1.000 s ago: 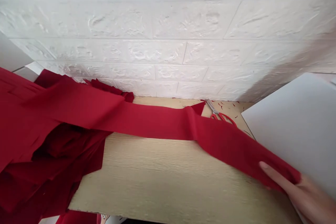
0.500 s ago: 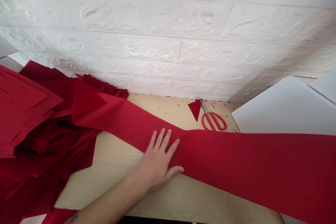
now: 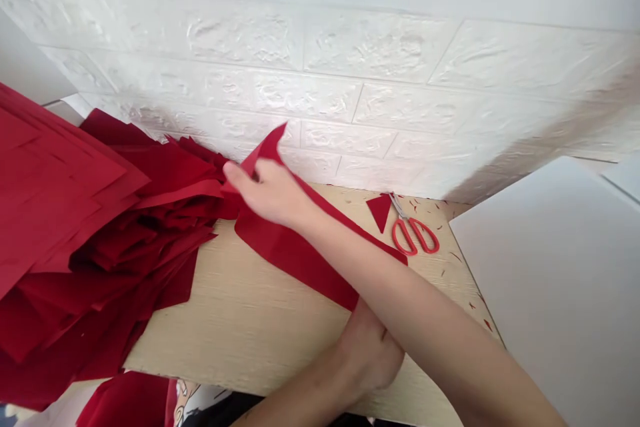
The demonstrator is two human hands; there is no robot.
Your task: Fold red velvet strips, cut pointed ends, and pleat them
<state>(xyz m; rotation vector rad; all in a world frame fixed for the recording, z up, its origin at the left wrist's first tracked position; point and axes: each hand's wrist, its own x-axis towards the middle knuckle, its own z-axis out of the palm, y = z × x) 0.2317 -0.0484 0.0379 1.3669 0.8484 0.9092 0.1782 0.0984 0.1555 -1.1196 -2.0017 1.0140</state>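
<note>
A long strip of red cloth [image 3: 300, 260] lies slantwise across the wooden table, and it looks folded back on itself. My right hand [image 3: 267, 190] reaches across to the far left, its fingers closed around the strip's end, with a pointed corner standing up beyond it. Beneath my right forearm, my left hand [image 3: 373, 350] rests against the strip's near right end. The forearm hides most of its fingers, so their grip does not show. Beside my right hand is a big heap of red cloth pieces [image 3: 90, 187].
Scissors with red handles [image 3: 416, 237] lie near the wall beside a small red triangular scrap [image 3: 380, 211]. Tiny red snippets dot the right side of the table [image 3: 215, 320]. A white panel [image 3: 545, 260] stands at the right, and a white brick-patterned wall [image 3: 325, 100] behind.
My right hand has come into view and crossed leftward with the strip's end. The strip no longer stretches off to the right. My left hand went from flat on the cloth to lower right.
</note>
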